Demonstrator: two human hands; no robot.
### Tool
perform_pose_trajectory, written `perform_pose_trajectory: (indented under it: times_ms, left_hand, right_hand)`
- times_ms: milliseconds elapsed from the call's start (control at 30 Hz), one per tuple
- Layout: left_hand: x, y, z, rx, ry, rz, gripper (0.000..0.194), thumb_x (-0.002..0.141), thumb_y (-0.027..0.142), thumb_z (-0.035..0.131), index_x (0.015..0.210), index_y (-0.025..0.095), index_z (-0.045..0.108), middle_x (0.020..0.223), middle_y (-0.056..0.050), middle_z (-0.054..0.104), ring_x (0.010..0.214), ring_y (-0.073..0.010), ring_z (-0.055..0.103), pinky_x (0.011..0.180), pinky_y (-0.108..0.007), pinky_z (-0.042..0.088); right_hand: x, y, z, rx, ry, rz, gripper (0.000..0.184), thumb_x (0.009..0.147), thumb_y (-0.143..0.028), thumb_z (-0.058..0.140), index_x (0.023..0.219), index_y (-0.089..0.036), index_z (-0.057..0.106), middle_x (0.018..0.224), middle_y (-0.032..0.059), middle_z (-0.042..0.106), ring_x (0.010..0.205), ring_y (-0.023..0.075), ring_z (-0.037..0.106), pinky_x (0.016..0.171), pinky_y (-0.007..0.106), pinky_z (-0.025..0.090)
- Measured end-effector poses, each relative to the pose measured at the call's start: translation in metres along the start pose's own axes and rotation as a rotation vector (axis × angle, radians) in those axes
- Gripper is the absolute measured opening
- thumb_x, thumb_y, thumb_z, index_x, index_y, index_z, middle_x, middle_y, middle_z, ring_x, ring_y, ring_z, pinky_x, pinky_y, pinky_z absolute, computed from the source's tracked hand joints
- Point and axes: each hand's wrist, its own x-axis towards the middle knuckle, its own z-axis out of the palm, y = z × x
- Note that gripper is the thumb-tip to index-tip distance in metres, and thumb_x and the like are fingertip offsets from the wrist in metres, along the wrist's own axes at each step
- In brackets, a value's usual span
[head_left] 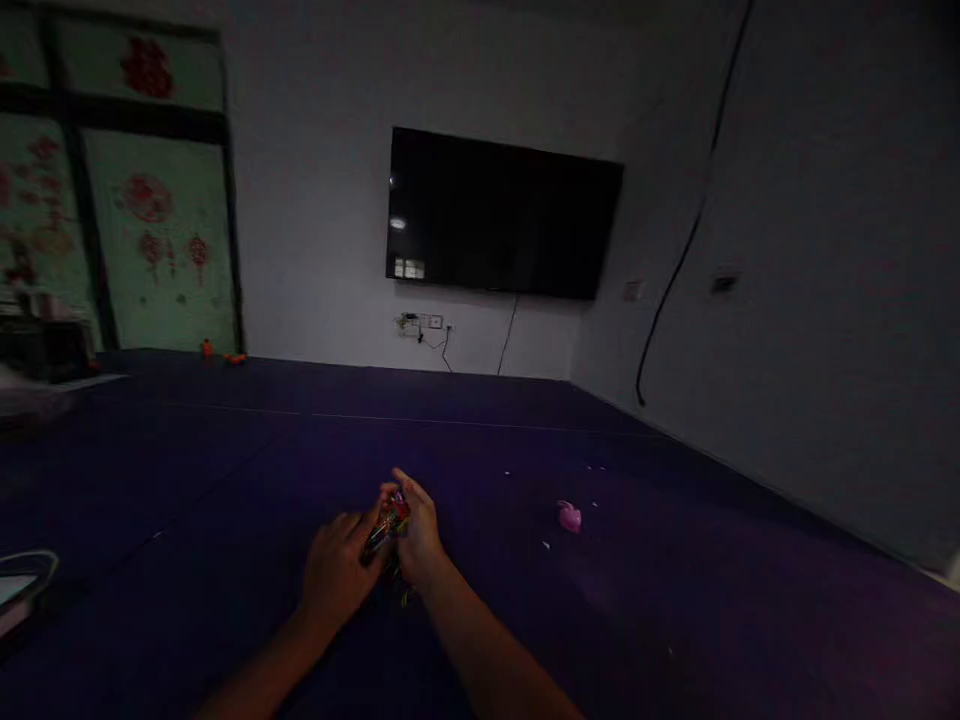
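Note:
Both hands meet low in the centre of the head view, over the dark purple-blue surface. Between them is a small dark, shiny object (385, 527) with red and yellow patches; the dim light hides what kind it is. My left hand (335, 568) is closed on its near left side, with thumb and fingers at the object. From the right, my right hand (419, 530) closes round its far end, index finger pointing up. Thin yellowish-green bits (406, 598) show just below the hands.
A pink toy-like piece (570, 517) lies to the right, among several tiny white scraps (546, 545). Orange items (235, 358) sit far left near the door (161, 225). A television (502, 215) hangs on the wall, cables below. A pale-rimmed object (30, 590) is at the left edge.

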Motion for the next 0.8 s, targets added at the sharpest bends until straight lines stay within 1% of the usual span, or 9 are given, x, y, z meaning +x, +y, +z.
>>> perform_pose_trajectory:
  times_ms: [133,267,333,433,500,567,667,800]
  left_hand:
    - [0.0,-0.002,0.0,-0.001,0.042,-0.023,0.036,0.082,0.032,0.05,0.112,0.018,0.063,0.085,-0.006,0.067,0.081,-0.0225,0.059,0.068,-0.034,0.042]
    - [0.0,-0.005,0.002,-0.011,0.081,0.005,0.036,0.082,0.034,0.049,0.112,0.018,0.063,0.081,-0.007,0.067,0.078,-0.0225,0.06,0.066,-0.034,0.043]
    - [-0.001,-0.006,0.003,-0.012,0.102,0.041,0.036,0.082,0.034,0.05,0.111,0.017,0.063,0.08,-0.007,0.067,0.077,-0.0222,0.06,0.065,-0.034,0.043]
    - [-0.001,-0.007,0.004,-0.017,0.13,0.089,0.034,0.081,0.031,0.051,0.109,0.016,0.063,0.081,-0.007,0.067,0.077,-0.0219,0.06,0.064,-0.034,0.044]
    - [0.0,-0.007,0.003,-0.037,0.139,0.094,0.034,0.081,0.03,0.051,0.11,0.016,0.063,0.081,-0.006,0.067,0.077,-0.0218,0.059,0.064,-0.034,0.044]
    - [0.001,-0.007,0.003,-0.068,0.142,0.076,0.036,0.082,0.033,0.05,0.112,0.016,0.062,0.082,-0.006,0.067,0.077,-0.0217,0.06,0.065,-0.034,0.045]
    - [0.001,-0.006,0.001,-0.094,0.133,0.051,0.038,0.084,0.038,0.049,0.112,0.016,0.062,0.081,-0.007,0.066,0.077,-0.0215,0.06,0.066,-0.034,0.046]
    - [0.0,-0.004,0.0,-0.088,0.122,0.032,0.038,0.084,0.039,0.048,0.113,0.019,0.063,0.081,-0.006,0.066,0.076,-0.0212,0.059,0.065,-0.034,0.045]
  right_hand:
    - [0.002,0.002,0.0,-0.029,-0.003,0.047,0.024,0.068,-0.02,0.06,0.09,-0.02,0.07,0.076,0.0029,0.073,0.063,0.0128,0.063,0.06,0.024,0.049]
    - [0.004,0.005,0.0,-0.061,-0.015,0.078,0.021,0.07,-0.019,0.055,0.085,-0.018,0.07,0.082,0.0057,0.073,0.073,0.0144,0.065,0.066,0.024,0.049]
    - [0.006,0.004,-0.001,-0.087,-0.042,0.09,0.022,0.067,-0.014,0.055,0.083,-0.018,0.07,0.083,0.0057,0.073,0.076,0.0146,0.065,0.068,0.024,0.048]
    - [0.009,0.0,-0.004,-0.119,-0.116,0.162,0.034,0.059,-0.003,0.053,0.085,-0.018,0.069,0.084,0.0055,0.072,0.079,0.0153,0.066,0.07,0.025,0.048]
    - [0.011,-0.003,-0.005,-0.099,-0.137,0.215,0.039,0.055,0.0,0.049,0.086,-0.017,0.068,0.085,0.0063,0.072,0.081,0.0161,0.066,0.071,0.027,0.048]
    - [0.012,-0.006,-0.004,-0.041,-0.115,0.243,0.039,0.054,-0.001,0.046,0.084,-0.016,0.067,0.083,0.007,0.072,0.08,0.0163,0.066,0.073,0.028,0.049]
    - [0.012,-0.008,-0.001,0.055,-0.06,0.267,0.034,0.054,-0.005,0.044,0.077,-0.015,0.067,0.077,0.0077,0.072,0.075,0.0165,0.066,0.075,0.03,0.049]
    - [0.01,-0.009,0.0,0.096,-0.034,0.295,0.026,0.062,-0.014,0.044,0.07,-0.013,0.069,0.073,0.0107,0.072,0.07,0.019,0.066,0.076,0.033,0.05]
